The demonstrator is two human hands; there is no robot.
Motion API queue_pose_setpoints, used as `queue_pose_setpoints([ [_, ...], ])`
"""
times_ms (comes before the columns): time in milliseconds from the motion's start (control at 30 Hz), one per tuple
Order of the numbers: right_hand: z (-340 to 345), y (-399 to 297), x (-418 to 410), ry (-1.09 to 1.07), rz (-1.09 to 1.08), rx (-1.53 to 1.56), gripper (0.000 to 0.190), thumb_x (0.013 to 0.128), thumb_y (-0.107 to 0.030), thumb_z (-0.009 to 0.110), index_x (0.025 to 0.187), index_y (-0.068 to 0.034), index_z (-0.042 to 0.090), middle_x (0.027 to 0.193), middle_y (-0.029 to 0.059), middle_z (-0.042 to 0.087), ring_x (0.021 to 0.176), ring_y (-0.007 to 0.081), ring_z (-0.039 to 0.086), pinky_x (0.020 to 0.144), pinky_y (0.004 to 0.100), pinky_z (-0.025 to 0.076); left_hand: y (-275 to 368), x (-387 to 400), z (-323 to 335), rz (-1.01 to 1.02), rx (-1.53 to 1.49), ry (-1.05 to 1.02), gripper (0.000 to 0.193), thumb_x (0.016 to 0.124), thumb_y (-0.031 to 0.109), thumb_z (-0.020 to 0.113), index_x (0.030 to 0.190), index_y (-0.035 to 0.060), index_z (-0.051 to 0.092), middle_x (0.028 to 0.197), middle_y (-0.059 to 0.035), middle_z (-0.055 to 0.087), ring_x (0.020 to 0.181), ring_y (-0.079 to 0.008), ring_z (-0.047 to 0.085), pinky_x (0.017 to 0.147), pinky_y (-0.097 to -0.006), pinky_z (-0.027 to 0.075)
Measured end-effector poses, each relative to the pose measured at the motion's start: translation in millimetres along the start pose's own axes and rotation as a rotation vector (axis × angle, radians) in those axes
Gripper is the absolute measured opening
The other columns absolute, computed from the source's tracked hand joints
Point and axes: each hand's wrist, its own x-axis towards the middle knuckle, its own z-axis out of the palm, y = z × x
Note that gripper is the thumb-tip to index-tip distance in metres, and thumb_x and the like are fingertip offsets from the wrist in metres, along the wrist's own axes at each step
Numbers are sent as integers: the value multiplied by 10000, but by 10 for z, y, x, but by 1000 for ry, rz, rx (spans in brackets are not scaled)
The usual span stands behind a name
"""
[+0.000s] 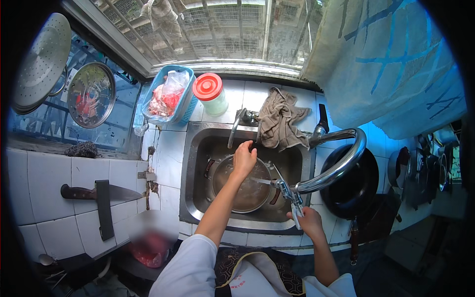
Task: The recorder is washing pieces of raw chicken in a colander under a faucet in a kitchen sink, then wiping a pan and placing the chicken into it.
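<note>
A metal pot point(242, 182) with brown handles sits in the stainless steel sink point(193, 178), filled with cloudy water. Over the pot's upper part my left hand point(245, 157) is raised, fingers apart, holding nothing visible. My right hand point(308, 222) grips the handle end of kitchen scissors point(297, 213) at the sink's near right edge; the blades lie by the faucet's mouth. Water runs from the curved chrome faucet point(334, 172) into the pot. A second, small spout point(235, 130) stands at the sink's back edge beside a brown cloth point(280, 118).
Behind the sink stand a blue plastic basket point(195, 98) with bagged contents and a red-lidded jar point(209, 92). A black wok point(350, 185) is at the right. On the left wall hang a knife point(122, 193) on a dark strip and round metal lids point(92, 94).
</note>
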Motion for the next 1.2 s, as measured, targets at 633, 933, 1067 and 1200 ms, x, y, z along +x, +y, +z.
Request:
queue_pose_setpoints([
  [633,44,104,-23,114,-37,108,413,668,-440,702,759,-47,614,680,122,614,650,264,605,609,355,448,2410,1149,-827,48,-912,-389,143,802,136,475,792,21,561,768,-56,602,709,-125,575,689,-246,470],
  [933,129,202,-56,167,-82,101,412,674,-434,696,780,-43,616,691,131,615,668,290,602,623,363,453,2920,1324,-912,161,-881,-365,116,733,136,500,707,32,543,684,-27,535,628,-116,509,611,-255,420],
  [1067,167,243,-40,189,-103,149,397,675,-407,701,774,-34,610,703,141,617,673,307,600,622,372,454,2949,1332,-852,265,-994,-360,115,729,118,489,641,50,521,604,20,472,536,-66,408,527,-206,344],
  [1200,92,180,-84,153,-72,142,386,676,-394,702,780,-33,613,715,145,620,684,309,604,620,382,456,2658,1013,-804,400,-1015,-470,86,734,82,496,658,48,517,624,28,485,565,-37,423,513,-185,332],
])
